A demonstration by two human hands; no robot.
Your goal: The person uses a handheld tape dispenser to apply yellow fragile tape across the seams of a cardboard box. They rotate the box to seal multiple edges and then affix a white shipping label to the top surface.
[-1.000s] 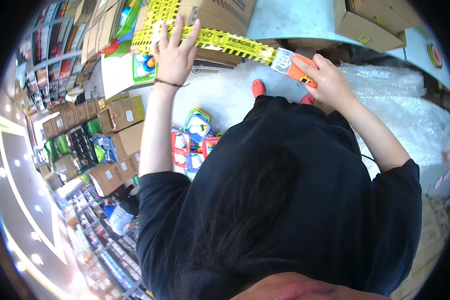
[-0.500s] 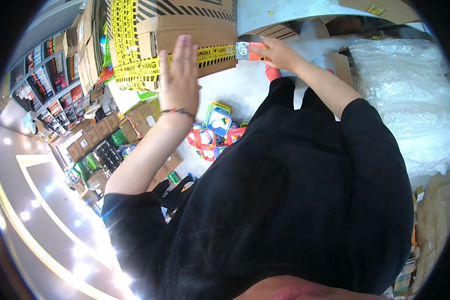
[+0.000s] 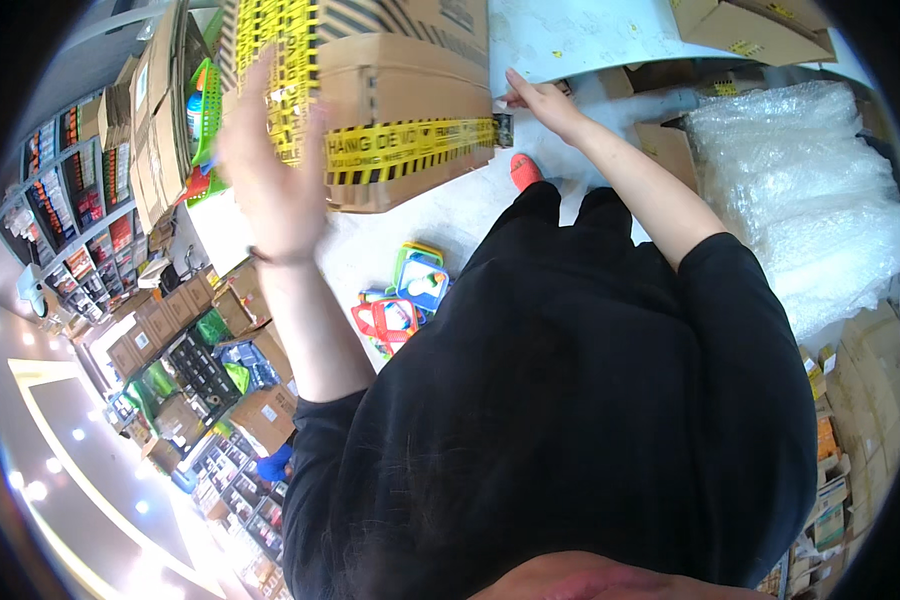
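A large cardboard box (image 3: pixel 405 85) banded with yellow-and-black printed tape (image 3: pixel 410 143) fills the top centre. My left hand (image 3: pixel 275 170), blurred, is raised over the box's left part, fingers stretched out, holding nothing that shows. Beside the box's right edge, my right hand (image 3: pixel 545 105) has its index finger out and the others curled; what they hold, if anything, is unclear. A small dark metallic piece (image 3: pixel 503 130), perhaps part of the tape dispenser, shows just below it, partly hidden.
Bubble wrap (image 3: pixel 790 200) lies right, below a pale table (image 3: pixel 580 30) and a cardboard box (image 3: pixel 745 25). Colourful plastic baskets (image 3: pixel 390 322) with contents sit on the floor (image 3: pixel 370 230). Flattened cardboard (image 3: pixel 150 110), stocked shelves (image 3: pixel 90 190) and stacked boxes (image 3: pixel 160 320) line the left.
The box now shows lower and larger, with tape along its side. My left hand has moved leftward. My right hand has moved up-left, and the orange dispenser it held has dropped from view.
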